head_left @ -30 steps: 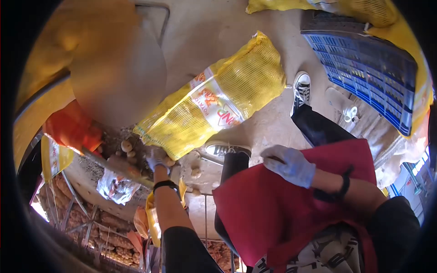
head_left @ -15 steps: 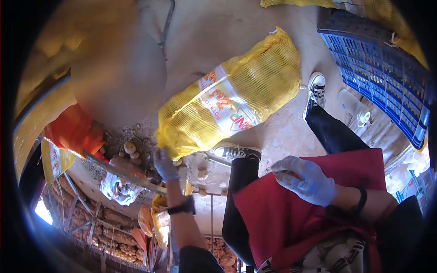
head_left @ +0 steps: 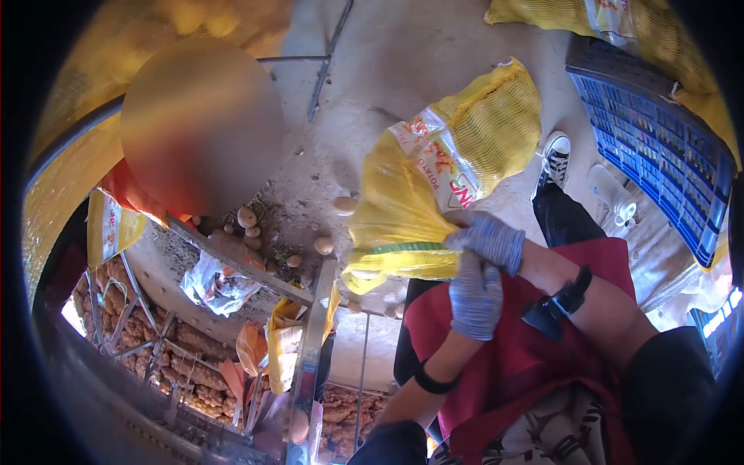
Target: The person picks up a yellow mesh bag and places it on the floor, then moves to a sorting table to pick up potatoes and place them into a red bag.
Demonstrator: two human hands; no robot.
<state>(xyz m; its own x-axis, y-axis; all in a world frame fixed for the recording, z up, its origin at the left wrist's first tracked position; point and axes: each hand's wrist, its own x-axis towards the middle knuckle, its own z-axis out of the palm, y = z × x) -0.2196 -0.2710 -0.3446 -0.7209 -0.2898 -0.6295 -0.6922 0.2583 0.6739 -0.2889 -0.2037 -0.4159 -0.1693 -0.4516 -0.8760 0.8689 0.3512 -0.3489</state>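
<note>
A yellow mesh bag point(head_left: 496, 124) with a printed potato label lies on the floor, its near end gathered toward me. My right hand point(head_left: 496, 242), in a pale glove, is closed on the bag's edge beside a green strip point(head_left: 407, 248). Just below it, touching it, my left hand point(head_left: 474, 301), gloved too, is closed at the same gathered edge; its fingertips are partly hidden. A potato point(head_left: 364, 274) shows through the bag's near end.
Loose potatoes point(head_left: 323, 245) and a clear plastic bag point(head_left: 221, 283) are at left, near a metal frame point(head_left: 314, 333). A blue crate point(head_left: 659, 147) stands at right. Another person in orange, partly blurred, is at upper left. More yellow bags point(head_left: 535, 14) are at the top right.
My left hand has moved right from the bag's far-left end, and my right hand has come to the bag from my lap. The bag's near end is pulled toward me and spread.
</note>
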